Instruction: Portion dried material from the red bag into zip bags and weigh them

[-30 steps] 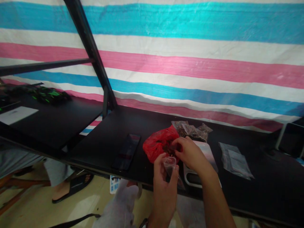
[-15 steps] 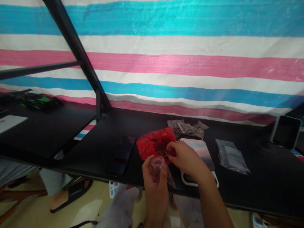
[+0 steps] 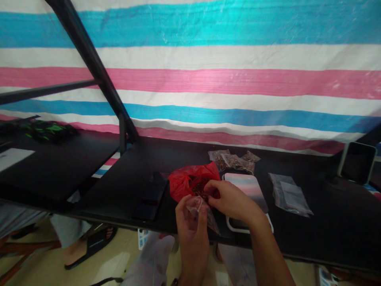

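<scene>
A red plastic bag (image 3: 180, 183) lies open on the black table, with small brown dried bits (image 3: 198, 186) inside. My left hand (image 3: 192, 222) is closed on a small clear zip bag (image 3: 212, 222), its mouth held open beside the red bag. My right hand (image 3: 229, 198) reaches over the red bag's near right edge. Its thumb and fingers are pinched together at the brown bits, close to the clear bag's mouth; what lies between the fingertips is too small to make out. A flat scale-like device (image 3: 247, 186) with a white rim sits under my right wrist.
Several filled clear packets (image 3: 235, 161) lie behind the scale. Flat unfilled zip bags (image 3: 290, 194) rest to the right, near a phone on a stand (image 3: 357, 163). Left of the red bag is a dark phone (image 3: 150, 196). A person's sandalled foot (image 3: 92, 246) shows below the table.
My right hand has shifted slightly left and down over the red bag, fingers still pinched. The red bag's rim has changed shape a little. My left hand keeps hold of the clear bag.
</scene>
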A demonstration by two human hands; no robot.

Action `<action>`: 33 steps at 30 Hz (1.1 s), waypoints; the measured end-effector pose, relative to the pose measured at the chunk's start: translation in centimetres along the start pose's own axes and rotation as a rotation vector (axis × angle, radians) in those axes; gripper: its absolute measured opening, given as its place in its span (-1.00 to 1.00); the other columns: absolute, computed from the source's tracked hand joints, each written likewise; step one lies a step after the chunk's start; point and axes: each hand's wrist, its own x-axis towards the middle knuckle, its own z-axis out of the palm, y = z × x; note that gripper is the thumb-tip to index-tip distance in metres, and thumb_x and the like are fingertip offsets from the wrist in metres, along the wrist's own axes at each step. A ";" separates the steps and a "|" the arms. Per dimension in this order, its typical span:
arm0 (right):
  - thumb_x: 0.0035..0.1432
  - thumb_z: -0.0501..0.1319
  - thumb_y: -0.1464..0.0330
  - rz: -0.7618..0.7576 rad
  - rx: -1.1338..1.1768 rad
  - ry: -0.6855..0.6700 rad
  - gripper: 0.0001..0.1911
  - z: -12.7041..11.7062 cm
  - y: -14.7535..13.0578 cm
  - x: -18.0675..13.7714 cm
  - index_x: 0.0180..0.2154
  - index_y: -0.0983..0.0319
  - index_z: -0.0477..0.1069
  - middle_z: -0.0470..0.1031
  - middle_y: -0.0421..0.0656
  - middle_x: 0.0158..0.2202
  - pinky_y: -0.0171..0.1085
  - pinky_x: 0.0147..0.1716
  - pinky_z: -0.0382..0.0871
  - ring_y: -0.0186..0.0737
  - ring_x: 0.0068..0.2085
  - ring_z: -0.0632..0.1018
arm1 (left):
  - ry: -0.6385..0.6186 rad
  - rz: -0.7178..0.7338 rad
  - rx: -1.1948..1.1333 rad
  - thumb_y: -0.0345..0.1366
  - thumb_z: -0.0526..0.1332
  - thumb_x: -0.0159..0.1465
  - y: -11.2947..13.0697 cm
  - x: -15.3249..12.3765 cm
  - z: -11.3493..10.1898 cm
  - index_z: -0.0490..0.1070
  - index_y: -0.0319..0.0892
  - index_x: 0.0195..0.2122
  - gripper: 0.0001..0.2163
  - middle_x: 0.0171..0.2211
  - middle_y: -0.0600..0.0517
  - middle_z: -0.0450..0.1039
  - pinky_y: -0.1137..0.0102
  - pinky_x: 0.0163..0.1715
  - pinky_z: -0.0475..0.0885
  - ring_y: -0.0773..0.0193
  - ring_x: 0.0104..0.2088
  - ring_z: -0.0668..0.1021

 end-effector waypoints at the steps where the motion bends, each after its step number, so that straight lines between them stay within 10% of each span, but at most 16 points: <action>1: 0.14 0.26 0.54 -0.006 0.014 -0.001 -0.76 -0.1 0.1 0.0 -0.19 0.18 0.60 0.69 -0.18 -0.21 -0.28 -0.24 0.35 -0.20 -0.24 0.61 | 0.003 0.001 0.000 0.03 0.41 0.33 0.0 0.0 0.0 0.33 -0.03 0.16 -0.51 0.01 -0.04 0.62 0.33 -0.01 0.59 0.19 -0.04 0.71; 19: 0.34 0.26 0.27 -0.100 0.409 0.144 -0.75 -1.7 1.3 -0.1 0.00 0.18 0.55 0.69 -0.13 -0.07 -0.21 -0.02 0.50 -0.16 -0.06 0.66 | -0.188 0.108 0.322 -0.21 0.44 0.24 0.3 2.5 -2.5 0.28 -0.03 0.31 -0.37 -0.04 -0.02 0.65 0.21 0.01 0.57 0.11 -0.03 0.70; 33: 0.18 0.33 0.56 -0.280 0.115 0.167 -0.53 -0.8 -3.8 -1.6 0.05 0.00 0.57 0.64 -0.24 0.09 -0.14 0.18 0.42 -0.16 0.12 0.57 | -0.110 0.165 0.332 -0.13 0.46 0.22 0.5 3.6 -3.1 0.38 -0.03 0.26 -0.41 -0.01 -0.04 0.64 0.17 0.00 0.59 0.10 -0.06 0.70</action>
